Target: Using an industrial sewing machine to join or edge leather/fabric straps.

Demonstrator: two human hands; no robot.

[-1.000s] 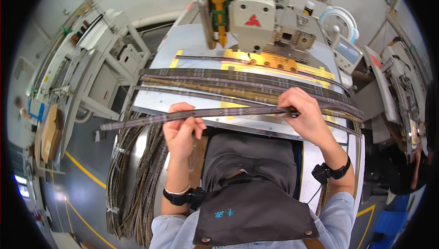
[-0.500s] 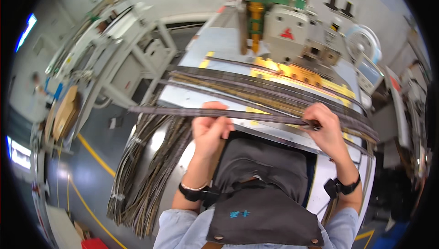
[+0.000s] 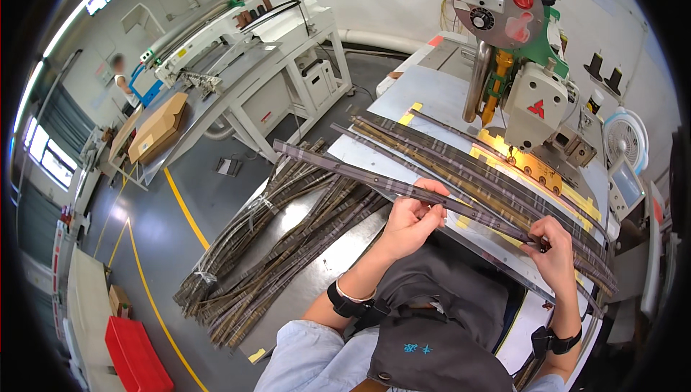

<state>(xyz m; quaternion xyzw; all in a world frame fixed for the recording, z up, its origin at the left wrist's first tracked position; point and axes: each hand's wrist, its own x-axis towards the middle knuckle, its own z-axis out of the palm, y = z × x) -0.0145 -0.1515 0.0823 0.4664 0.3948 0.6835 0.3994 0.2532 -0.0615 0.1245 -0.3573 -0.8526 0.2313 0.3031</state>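
A long, narrow plaid fabric strip (image 3: 338,166), grey-brown with small dark dots along it, stretches across in front of me. My left hand (image 3: 412,228) pinches it near its middle, and its left part sticks out past that hand over the loose bundles. At the right end, my right hand (image 3: 554,249) has its fingers closed on the same strip; the fingers partly hide that end. Just beyond both hands, more plaid strips (image 3: 439,149) lie side by side on the white machine table (image 3: 425,89).
Behind the strips stands a sewing machine (image 3: 536,107) with a lit yellow guide plate (image 3: 536,171) under its head. Bundled strips (image 3: 252,248) hang over a metal surface at left. A fan (image 3: 625,140) and small screen (image 3: 626,182) stand at right. A red bin (image 3: 137,356) sits on the floor.
My view has turned left, so the machine and table appear further right. Both hands still hold the strip, which now slants more steeply down to the right.
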